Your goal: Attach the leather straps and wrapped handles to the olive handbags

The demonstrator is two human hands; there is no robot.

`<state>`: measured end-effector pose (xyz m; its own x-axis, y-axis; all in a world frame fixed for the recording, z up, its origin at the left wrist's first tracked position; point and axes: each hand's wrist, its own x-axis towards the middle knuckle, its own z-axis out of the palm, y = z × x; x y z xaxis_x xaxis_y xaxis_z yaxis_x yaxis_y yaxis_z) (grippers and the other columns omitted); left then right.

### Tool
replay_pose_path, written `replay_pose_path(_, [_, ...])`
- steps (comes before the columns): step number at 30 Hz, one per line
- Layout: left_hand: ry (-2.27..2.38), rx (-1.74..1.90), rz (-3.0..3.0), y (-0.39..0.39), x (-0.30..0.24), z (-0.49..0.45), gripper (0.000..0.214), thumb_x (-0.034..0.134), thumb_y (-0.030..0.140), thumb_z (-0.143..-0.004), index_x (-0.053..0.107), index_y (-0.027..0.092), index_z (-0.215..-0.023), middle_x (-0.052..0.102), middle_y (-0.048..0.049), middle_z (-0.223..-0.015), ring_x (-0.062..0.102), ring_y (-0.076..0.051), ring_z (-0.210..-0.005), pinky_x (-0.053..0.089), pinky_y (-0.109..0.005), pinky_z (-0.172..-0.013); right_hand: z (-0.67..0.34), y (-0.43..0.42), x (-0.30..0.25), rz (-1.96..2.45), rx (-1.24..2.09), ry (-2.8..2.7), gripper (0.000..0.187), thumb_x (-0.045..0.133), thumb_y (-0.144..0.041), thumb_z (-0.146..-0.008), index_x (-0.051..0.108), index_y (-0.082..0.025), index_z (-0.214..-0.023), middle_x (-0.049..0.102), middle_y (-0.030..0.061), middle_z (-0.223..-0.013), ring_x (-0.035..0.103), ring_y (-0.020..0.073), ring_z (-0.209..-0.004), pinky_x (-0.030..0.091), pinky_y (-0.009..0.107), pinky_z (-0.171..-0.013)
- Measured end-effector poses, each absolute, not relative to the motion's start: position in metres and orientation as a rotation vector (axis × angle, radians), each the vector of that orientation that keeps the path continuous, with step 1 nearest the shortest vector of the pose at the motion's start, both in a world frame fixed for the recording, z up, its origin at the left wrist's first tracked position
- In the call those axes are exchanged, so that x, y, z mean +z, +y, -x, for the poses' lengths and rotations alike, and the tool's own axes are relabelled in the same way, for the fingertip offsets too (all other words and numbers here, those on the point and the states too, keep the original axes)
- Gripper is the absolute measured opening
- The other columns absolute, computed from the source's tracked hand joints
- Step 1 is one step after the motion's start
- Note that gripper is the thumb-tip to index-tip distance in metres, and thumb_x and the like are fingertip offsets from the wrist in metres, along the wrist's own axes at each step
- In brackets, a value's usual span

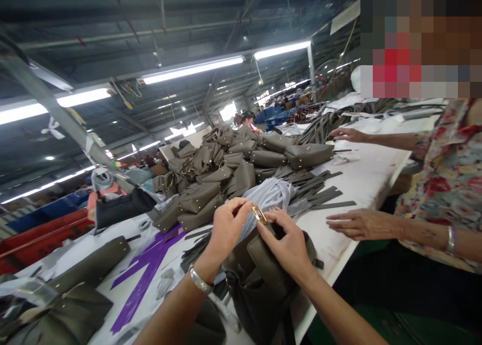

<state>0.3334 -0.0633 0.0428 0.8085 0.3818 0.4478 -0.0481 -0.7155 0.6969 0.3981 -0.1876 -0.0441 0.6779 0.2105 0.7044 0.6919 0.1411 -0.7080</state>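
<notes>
An olive-grey handbag point(259, 269) stands at the near edge of the table, its flap turned toward me. Over its top is a gold-coloured metal buckle point(258, 214). My left hand point(230, 224), with a silver bracelet at the wrist, pinches the buckle's left side between thumb and fingertips. From the right, my right hand point(286, 242) has its thumb and fingers closed around the buckle's other end, where it meets the bag. The rest of this hand lies against the bag's upper side, and part of the grip is hidden.
Several similar bags form a pile point(226, 166) further back. Grey strap strips point(324, 197) and white wrapping point(269, 194) lie before it. Purple strips point(145, 277) and more bags point(75, 315) are on the left. At right, a co-worker's hands point(365, 224) extend over the table's edge.
</notes>
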Motion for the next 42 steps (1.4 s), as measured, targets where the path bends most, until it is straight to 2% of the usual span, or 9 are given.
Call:
replay_pose_path(3, [0.281,0.712,-2.185,-0.062,0.043,-0.332,0.025,0.058,0.037,-0.089,0.068,0.016,-0.080,0.051,0.0050,-0.057,0.046,-0.010,-0.055,0.036,-0.021,-0.055,-0.399,-0.187,-0.045,1.426,-0.407,-0.804,0.007,0.065,-0.027,-0.086,0.066,-0.025,-0.092,0.072,0.0011,-0.094,0.064,0.0206,-0.093,0.036,0.046,-0.110])
replay_pose_path(8, [0.220,0.711,-2.204,-0.058,0.042,-0.331,0.025,0.056,0.035,-0.090,0.069,0.016,-0.081,0.051,0.0045,-0.056,0.046,-0.010,-0.055,0.036,-0.021,-0.057,-0.400,-0.186,-0.048,1.438,-0.382,-0.801,0.008,0.066,-0.027,-0.086,0.066,-0.025,-0.093,0.071,0.0010,-0.094,0.063,0.0206,-0.092,0.036,0.046,-0.109])
replay_pose_path(15, [0.184,0.651,-2.046,-0.065,0.038,-0.332,0.043,0.042,0.047,-0.097,0.051,0.017,-0.067,0.038,0.0063,-0.053,0.034,-0.008,-0.047,0.027,-0.020,-0.046,-0.405,-0.189,-0.050,1.322,-0.373,-0.729,0.009,0.067,-0.029,-0.086,0.063,-0.023,-0.092,0.068,0.0017,-0.096,0.061,0.0208,-0.098,0.035,0.043,-0.109])
replay_pose_path(17, [0.130,0.684,-2.188,-0.074,0.038,-0.333,0.040,0.048,0.044,-0.096,0.057,0.016,-0.069,0.047,0.0041,-0.057,0.044,-0.009,-0.053,0.035,-0.020,-0.051,-0.405,-0.192,-0.050,1.284,-0.361,-0.693,0.008,0.067,-0.028,-0.087,0.063,-0.023,-0.091,0.067,0.0028,-0.097,0.060,0.0213,-0.101,0.040,0.041,-0.104])
replay_pose_path(20, [0.025,0.901,-2.363,-0.088,0.040,-0.336,0.018,0.060,0.034,-0.092,0.070,0.019,-0.093,0.065,0.0000,-0.081,0.057,-0.012,-0.067,0.045,-0.022,-0.063,-0.405,-0.194,-0.048,1.231,-0.361,-0.646,0.007,0.067,-0.028,-0.087,0.063,-0.022,-0.088,0.066,0.0029,-0.095,0.060,0.0202,-0.097,0.043,0.037,-0.097])
replay_pose_path(22, [-0.071,1.032,-2.413,-0.095,0.041,-0.339,0.018,0.061,0.030,-0.091,0.071,0.021,-0.105,0.068,-0.0019,-0.093,0.061,-0.012,-0.071,0.049,-0.023,-0.067,-0.406,-0.195,-0.047,1.201,-0.371,-0.617,0.008,0.068,-0.028,-0.087,0.062,-0.022,-0.087,0.065,0.0023,-0.094,0.060,0.0195,-0.095,0.044,0.036,-0.094])
replay_pose_path(26, [-0.271,1.107,-2.512,-0.096,0.037,-0.346,0.020,0.060,0.027,-0.093,0.072,0.023,-0.108,0.070,-0.0049,-0.104,0.067,-0.017,-0.091,0.055,-0.028,-0.083,-0.406,-0.195,-0.045,1.194,-0.384,-0.586,0.009,0.069,-0.029,-0.086,0.062,-0.022,-0.086,0.065,0.0021,-0.093,0.060,0.0196,-0.095,0.045,0.035,-0.092])
replay_pose_path(36, [-0.569,1.249,-2.672,-0.084,0.032,-0.364,0.023,0.052,0.019,-0.097,0.071,0.019,-0.108,0.074,-0.0046,-0.104,0.069,-0.017,-0.097,0.059,-0.030,-0.091,-0.411,-0.194,-0.042,1.223,-0.381,-0.514,0.011,0.067,-0.032,-0.086,0.064,-0.021,-0.087,0.067,0.0030,-0.093,0.061,0.0204,-0.094,0.047,0.035,-0.091])
replay_pose_path(42, [-0.569,1.238,-2.683,-0.084,0.028,-0.362,0.023,0.051,0.021,-0.097,0.073,0.020,-0.103,0.074,-0.0051,-0.097,0.070,-0.016,-0.089,0.059,-0.028,-0.083,-0.410,-0.194,-0.043,1.247,-0.361,-0.516,0.014,0.067,-0.035,-0.086,0.065,-0.021,-0.086,0.067,0.0032,-0.092,0.062,0.0209,-0.092,0.049,0.034,-0.088])
